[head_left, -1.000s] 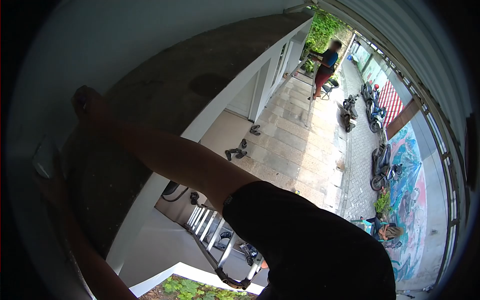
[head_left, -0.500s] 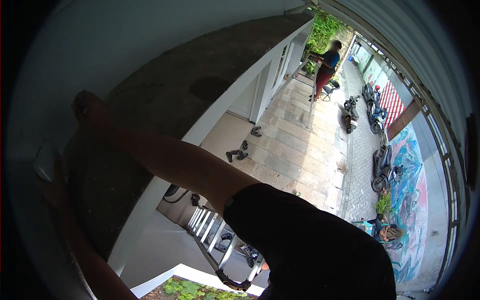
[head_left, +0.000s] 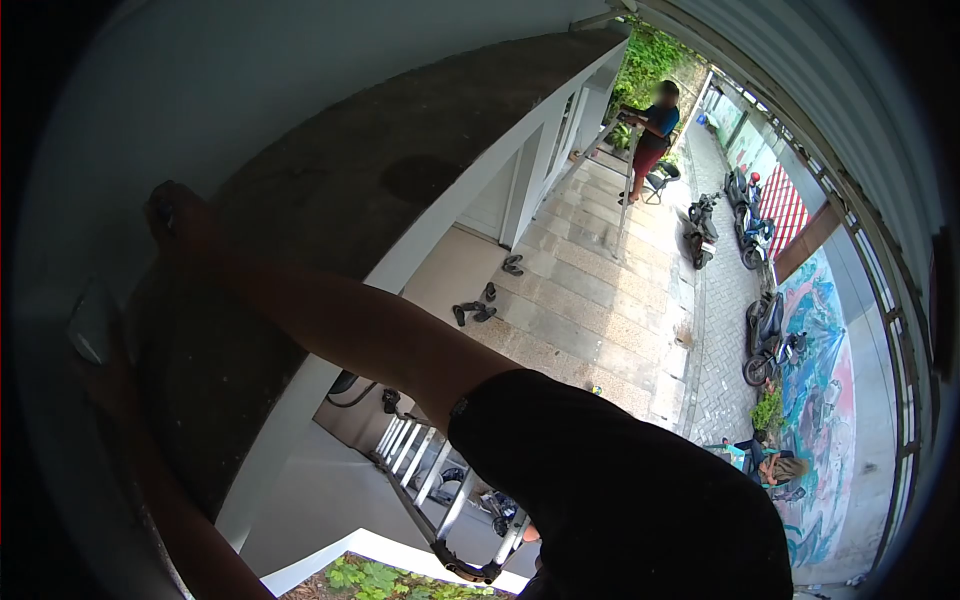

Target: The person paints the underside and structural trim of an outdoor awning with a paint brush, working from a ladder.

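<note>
My left hand (head_left: 112, 385) is at the far left in the dim light, closed on a pale, flat, sheet-like piece (head_left: 90, 325) that stands up beside the wall (head_left: 60, 240). Past it, my right arm stretches across a dark concrete ledge (head_left: 330, 170). At its end my right hand (head_left: 185, 220) is curled close to the wall, with a small dark bluish thing showing at the fingers. Shadow hides what that thing is.
Below me stands a metal ladder (head_left: 440, 480). Farther off, a person (head_left: 655, 135) is on another ladder (head_left: 628, 190). Sandals (head_left: 475, 310) lie on the tiled floor. Motorbikes (head_left: 765, 340) line the lane, and another person (head_left: 770, 465) sits by the mural wall (head_left: 815, 420).
My hands and the pale piece stay almost in place. The person on the far ladder has shifted their head slightly.
</note>
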`<act>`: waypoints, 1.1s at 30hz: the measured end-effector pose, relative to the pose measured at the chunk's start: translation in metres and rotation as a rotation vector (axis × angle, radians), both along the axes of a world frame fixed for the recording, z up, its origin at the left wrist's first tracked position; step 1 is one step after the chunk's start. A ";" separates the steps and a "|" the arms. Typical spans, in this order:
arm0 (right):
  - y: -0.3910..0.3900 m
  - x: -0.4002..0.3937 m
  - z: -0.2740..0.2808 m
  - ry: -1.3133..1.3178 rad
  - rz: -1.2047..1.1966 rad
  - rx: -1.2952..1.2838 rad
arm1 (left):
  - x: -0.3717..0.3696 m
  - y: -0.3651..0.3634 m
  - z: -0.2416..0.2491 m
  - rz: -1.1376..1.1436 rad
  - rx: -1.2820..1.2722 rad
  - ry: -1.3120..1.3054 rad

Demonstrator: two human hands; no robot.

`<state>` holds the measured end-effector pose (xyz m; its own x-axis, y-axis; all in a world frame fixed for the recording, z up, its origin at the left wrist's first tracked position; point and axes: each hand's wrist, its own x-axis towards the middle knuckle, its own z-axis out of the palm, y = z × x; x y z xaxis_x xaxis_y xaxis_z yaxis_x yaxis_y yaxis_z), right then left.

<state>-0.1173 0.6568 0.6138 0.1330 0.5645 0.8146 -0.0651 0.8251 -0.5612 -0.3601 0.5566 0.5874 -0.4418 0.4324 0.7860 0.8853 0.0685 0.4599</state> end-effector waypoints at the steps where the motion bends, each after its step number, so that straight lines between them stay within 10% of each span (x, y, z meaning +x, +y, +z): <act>1: 0.002 -0.001 0.000 0.004 -0.013 0.023 | 0.000 0.001 0.000 0.031 -0.029 -0.004; 33: 0.002 -0.001 0.000 -0.025 -0.044 0.101 | -0.001 -0.003 0.003 0.104 -0.168 -0.049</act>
